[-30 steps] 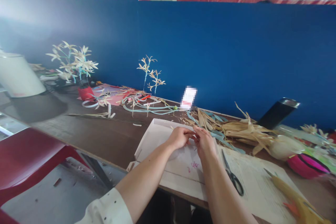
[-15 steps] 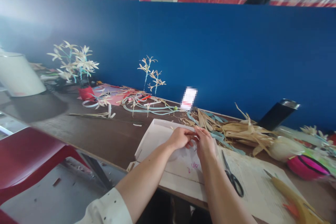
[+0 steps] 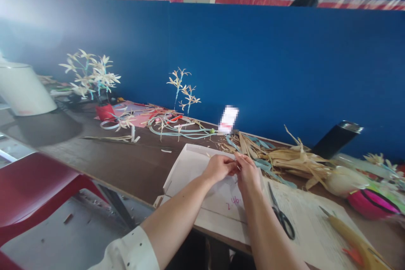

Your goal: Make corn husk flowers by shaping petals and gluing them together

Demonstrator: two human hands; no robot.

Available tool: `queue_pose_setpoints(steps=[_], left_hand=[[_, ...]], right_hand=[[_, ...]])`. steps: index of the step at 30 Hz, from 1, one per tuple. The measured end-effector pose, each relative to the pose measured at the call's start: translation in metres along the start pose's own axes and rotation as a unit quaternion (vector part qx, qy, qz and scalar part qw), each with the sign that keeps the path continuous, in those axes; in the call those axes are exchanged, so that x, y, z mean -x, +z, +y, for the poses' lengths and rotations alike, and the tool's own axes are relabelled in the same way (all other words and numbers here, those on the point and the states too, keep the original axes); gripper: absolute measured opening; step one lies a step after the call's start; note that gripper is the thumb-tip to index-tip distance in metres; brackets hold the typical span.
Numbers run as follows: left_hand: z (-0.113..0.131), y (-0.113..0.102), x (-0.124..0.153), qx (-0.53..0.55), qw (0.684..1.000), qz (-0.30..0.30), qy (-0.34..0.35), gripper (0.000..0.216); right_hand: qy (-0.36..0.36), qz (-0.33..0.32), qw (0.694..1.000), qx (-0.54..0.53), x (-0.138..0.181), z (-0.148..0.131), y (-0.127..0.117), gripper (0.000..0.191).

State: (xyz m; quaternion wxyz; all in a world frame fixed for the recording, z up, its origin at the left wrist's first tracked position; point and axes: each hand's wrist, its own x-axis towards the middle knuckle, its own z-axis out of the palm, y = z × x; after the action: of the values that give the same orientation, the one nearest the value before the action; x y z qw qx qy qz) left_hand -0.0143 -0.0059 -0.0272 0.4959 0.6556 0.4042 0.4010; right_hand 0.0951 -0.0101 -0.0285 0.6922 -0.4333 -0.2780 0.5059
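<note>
My left hand [image 3: 220, 167] and my right hand [image 3: 247, 171] meet fingertip to fingertip above a white cardboard sheet [image 3: 186, 173] with a folded-up edge and pink handwriting. Fingers of both hands are closed in a pinch. A tiny pale bit shows between them, but it is too small to name. To the right of my right wrist lie black-handled scissors [image 3: 283, 219], on a printed paper sheet [image 3: 310, 223]. Just beyond my fingertips are dried husk strips [image 3: 284, 158] and blue ribbon pieces.
Pale husk flowers [image 3: 95, 74] rise from a red pot [image 3: 105, 112] at the left, near a white bin [image 3: 27, 90]. A glowing phone [image 3: 228, 119] leans at the back. Rightward are a black flask [image 3: 337, 139], a pink pouch [image 3: 371, 203] and a yellow-handled tool [image 3: 354, 236].
My left fingers have curled in slightly closer to the right hand's fingertips. The view has shifted a little; the things on the table stay where they were.
</note>
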Motion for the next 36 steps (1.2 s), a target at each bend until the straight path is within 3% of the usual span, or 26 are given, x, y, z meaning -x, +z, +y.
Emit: queue_pose_setpoints(steps=[14, 19, 36], left_hand=[[0.0001, 0.0030, 0.0059, -0.205, 0.976, 0.066, 0.044, 0.029], [0.0010, 0.0033, 0.0073, -0.196, 0.977, 0.069, 0.040, 0.032], [0.0067, 0.0031, 0.0083, -0.140, 0.987, 0.070, 0.026, 0.032]], right_hand=[[-0.001, -0.012, 0.999, -0.032, 0.0013, 0.0018, 0.0007, 0.028], [-0.011, -0.019, 0.999, -0.034, -0.0005, 0.0035, 0.0016, 0.029], [0.077, -0.021, 0.994, -0.074, 0.0007, 0.0004, 0.0022, 0.024]])
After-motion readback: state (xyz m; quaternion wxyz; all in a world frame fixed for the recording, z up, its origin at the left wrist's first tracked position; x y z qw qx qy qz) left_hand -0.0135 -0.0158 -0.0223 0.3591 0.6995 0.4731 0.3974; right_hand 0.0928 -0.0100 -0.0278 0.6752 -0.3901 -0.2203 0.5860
